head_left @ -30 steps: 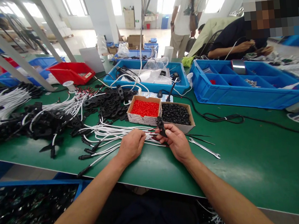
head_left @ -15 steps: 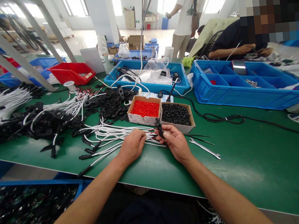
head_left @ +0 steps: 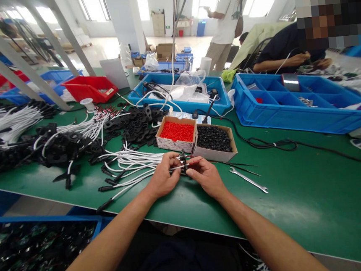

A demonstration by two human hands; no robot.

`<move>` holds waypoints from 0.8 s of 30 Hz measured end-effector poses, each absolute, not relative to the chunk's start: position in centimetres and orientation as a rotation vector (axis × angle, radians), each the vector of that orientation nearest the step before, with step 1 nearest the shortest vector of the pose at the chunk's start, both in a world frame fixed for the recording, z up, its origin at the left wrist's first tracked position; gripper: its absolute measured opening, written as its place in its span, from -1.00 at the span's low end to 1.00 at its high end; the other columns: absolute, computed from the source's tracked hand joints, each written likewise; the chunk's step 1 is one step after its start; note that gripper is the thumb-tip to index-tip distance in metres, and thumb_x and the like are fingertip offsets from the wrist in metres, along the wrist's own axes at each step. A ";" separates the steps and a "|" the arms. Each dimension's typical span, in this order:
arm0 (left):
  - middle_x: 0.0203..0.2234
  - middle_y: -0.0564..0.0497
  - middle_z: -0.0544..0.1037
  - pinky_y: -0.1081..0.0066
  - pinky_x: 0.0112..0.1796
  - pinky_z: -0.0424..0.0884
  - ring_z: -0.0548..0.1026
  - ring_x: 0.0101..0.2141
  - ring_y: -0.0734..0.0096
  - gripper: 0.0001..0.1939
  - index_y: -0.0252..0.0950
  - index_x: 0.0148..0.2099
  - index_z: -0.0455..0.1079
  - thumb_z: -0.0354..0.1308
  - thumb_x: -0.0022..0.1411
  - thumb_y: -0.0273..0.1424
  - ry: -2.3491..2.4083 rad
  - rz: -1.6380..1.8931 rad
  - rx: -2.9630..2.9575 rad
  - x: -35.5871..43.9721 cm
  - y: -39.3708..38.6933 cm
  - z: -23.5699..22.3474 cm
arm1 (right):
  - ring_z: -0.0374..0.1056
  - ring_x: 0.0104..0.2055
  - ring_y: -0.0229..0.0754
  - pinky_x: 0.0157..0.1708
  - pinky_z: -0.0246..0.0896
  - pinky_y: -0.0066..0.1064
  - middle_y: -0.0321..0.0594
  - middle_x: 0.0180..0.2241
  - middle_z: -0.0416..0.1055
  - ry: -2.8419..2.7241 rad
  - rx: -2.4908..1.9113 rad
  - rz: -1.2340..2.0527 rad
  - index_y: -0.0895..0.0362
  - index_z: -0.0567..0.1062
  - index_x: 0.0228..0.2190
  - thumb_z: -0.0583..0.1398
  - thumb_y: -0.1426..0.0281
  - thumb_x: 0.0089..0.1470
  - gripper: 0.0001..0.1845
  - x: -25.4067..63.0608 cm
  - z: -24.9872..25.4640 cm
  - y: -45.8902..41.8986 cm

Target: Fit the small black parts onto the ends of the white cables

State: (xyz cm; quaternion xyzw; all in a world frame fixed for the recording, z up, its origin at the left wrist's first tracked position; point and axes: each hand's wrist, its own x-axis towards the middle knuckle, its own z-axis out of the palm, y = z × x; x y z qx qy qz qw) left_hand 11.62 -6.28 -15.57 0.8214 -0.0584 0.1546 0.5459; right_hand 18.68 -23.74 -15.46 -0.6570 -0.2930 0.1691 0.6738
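Note:
Between my hands stands a small black plastic part (head_left: 184, 161), held just above the green table. My left hand (head_left: 166, 177) is closed on a white cable (head_left: 177, 167), whose end meets the part. My right hand (head_left: 207, 177) is closed at the part's right side, its thumb against it. Thin red wire (head_left: 196, 161) shows over the right fingers; how firmly each finger grips is partly hidden. Left of my hands lies a bunch of white cables (head_left: 132, 158) with black connectors.
Behind my hands stand a box of red pieces (head_left: 177, 145) and a box of black pieces (head_left: 215, 152). A wrench (head_left: 249, 181) lies to the right. Farther back are a divided blue bin (head_left: 289, 115) and a blue tray (head_left: 136, 97). A co-worker (head_left: 274, 53) sits at right.
My right hand has brought the black part left, and it now stands upright between both hands. My left hand has moved to meet it with the white cable.

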 end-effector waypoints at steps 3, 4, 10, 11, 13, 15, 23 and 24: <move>-0.26 -0.01 0.42 0.34 -0.09 0.32 0.43 -0.23 0.42 -0.52 -0.30 0.20 0.03 0.03 0.25 -0.47 -0.211 0.294 1.927 11.2 -6.2 -14.7 | 0.37 -0.28 -0.22 -0.23 0.25 -0.38 -0.25 -0.27 0.47 -0.685 -1.540 0.337 0.11 0.46 -0.21 0.31 0.23 0.07 -0.72 18.7 -15.3 -23.8; -0.24 -0.02 0.42 0.34 -0.09 0.32 0.43 -0.21 0.40 -0.50 -0.30 0.21 0.02 0.03 0.26 -0.43 -0.217 0.281 1.921 11.2 -6.2 -14.4 | 0.37 -0.28 -0.21 -0.23 0.25 -0.38 -0.26 -0.27 0.48 -0.690 -1.562 0.320 0.11 0.47 -0.22 0.32 0.23 0.05 -0.71 18.6 -15.3 -23.8; -0.32 0.03 0.47 0.39 -0.22 0.32 0.44 -0.30 0.39 -0.74 -0.29 -0.01 0.27 0.01 0.32 -0.28 0.080 0.288 2.058 11.3 -8.1 -13.1 | 0.37 -0.24 -0.20 -0.21 0.25 -0.39 -0.26 -0.29 0.47 -0.876 -1.701 0.133 0.10 0.52 -0.31 0.37 0.29 -0.01 -0.78 18.3 -14.7 -23.7; -0.33 0.03 0.47 0.39 -0.23 0.31 0.43 -0.31 0.39 -0.77 -0.28 -0.05 0.30 -0.02 0.33 -0.29 0.112 0.304 2.105 11.3 -8.3 -13.0 | 0.37 -0.23 -0.20 -0.18 0.25 -0.38 -0.25 -0.28 0.47 -0.920 -1.694 0.109 0.11 0.53 -0.32 0.33 0.31 0.05 -0.84 18.3 -14.6 -23.8; -0.32 0.02 0.48 0.39 -0.22 0.31 0.44 -0.28 0.36 -0.78 -0.27 -0.07 0.33 -0.07 0.35 -0.32 0.141 0.348 2.189 11.3 -8.1 -12.9 | 0.38 -0.22 -0.21 -0.16 0.25 -0.38 -0.24 -0.30 0.47 -0.959 -1.683 0.072 0.11 0.53 -0.34 0.25 0.34 0.15 -0.90 18.3 -14.3 -24.0; -0.28 0.00 0.50 0.36 -0.18 0.33 0.45 -0.24 0.33 -0.75 -0.27 -0.08 0.36 -0.10 0.36 -0.32 0.166 0.410 2.251 11.3 -6.8 -13.0 | 0.38 -0.24 -0.22 -0.18 0.26 -0.38 -0.24 -0.32 0.47 -0.908 -1.696 0.043 0.12 0.54 -0.33 0.20 0.34 0.20 -0.87 18.3 -14.2 -24.3; 0.14 -0.26 0.30 0.09 0.17 0.17 0.26 0.16 0.09 -0.45 -0.42 0.26 0.13 0.03 0.23 -0.43 0.143 1.109 2.493 11.2 -3.6 -12.6 | 0.41 -0.25 -0.20 -0.21 0.29 -0.37 -0.23 -0.32 0.50 -0.811 -1.716 -0.008 0.11 0.58 -0.31 0.22 0.33 0.18 -0.86 18.7 -14.2 -23.9; 0.13 -0.22 0.33 0.14 0.15 0.22 0.29 0.14 0.14 -0.46 -0.37 0.26 0.14 0.03 0.24 -0.45 -0.065 1.001 2.507 11.1 -4.6 -12.5 | 0.41 -0.26 -0.20 -0.21 0.29 -0.36 -0.23 -0.32 0.50 -0.837 -1.723 -0.023 0.11 0.57 -0.31 0.21 0.33 0.18 -0.86 18.7 -14.1 -23.9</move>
